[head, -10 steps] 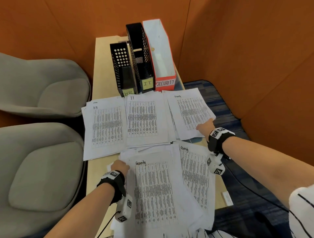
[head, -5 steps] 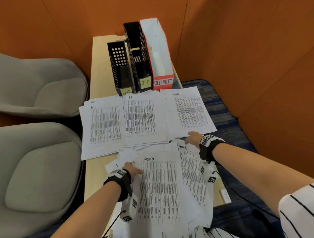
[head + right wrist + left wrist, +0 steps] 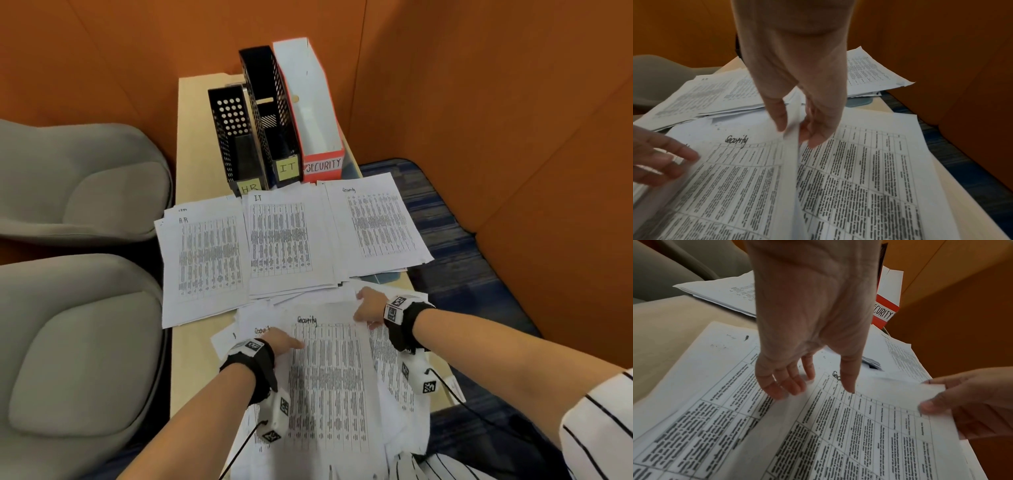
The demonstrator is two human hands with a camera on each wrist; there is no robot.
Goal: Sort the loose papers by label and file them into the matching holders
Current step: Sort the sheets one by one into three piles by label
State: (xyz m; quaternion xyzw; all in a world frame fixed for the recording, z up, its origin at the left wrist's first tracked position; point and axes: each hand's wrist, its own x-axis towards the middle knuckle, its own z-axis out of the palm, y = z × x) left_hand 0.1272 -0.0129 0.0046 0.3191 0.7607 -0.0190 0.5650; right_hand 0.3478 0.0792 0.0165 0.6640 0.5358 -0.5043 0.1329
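Observation:
Three holders stand at the back of the table: black HR (image 3: pixel 236 144), black IT (image 3: pixel 270 116), red-and-white Security (image 3: pixel 318 113). In front of them lie sorted piles headed HR (image 3: pixel 205 260), IT (image 3: pixel 284 240) and Security (image 3: pixel 376 226). Closest to me is a loose heap whose top sheet (image 3: pixel 329 377) reads "Security" (image 3: pixel 736 141). My left hand (image 3: pixel 291 342) (image 3: pixel 813 391) rests straight fingers on that sheet's left edge. My right hand (image 3: pixel 359 308) (image 3: pixel 797 135) pinches the sheet's upper right corner between thumb and fingers, and the corner is lifted.
Two grey chairs (image 3: pixel 68 342) (image 3: pixel 85 181) flank the table's left side. Orange walls close off the back and right. Blue carpet (image 3: pixel 462 257) lies past the table's right edge. A blue-grey flat thing (image 3: pixel 390 275) peeks from under the Security pile.
My right hand drew back from the far Security pile to the near heap and took hold of the top sheet's corner. My left hand slid right onto that sheet.

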